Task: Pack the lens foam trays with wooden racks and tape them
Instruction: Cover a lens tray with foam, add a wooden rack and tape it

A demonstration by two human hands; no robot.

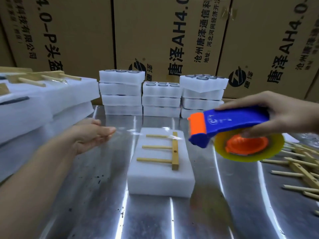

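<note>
One foam tray (160, 180) lies right of left hand (89, 138).

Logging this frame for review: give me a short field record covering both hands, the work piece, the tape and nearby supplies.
Left hand: fingertips at the end of a clear tape strip; pinch unclear
Right hand: grips the tape dispenser, raised above the table
Work piece: foam block on the table, wooden rack lying on top
Tape: stretched from left fingertips over the rack's far end
Behind: three stacks of foam trays, cardboard boxes
Right edge: pile of loose racks
</note>
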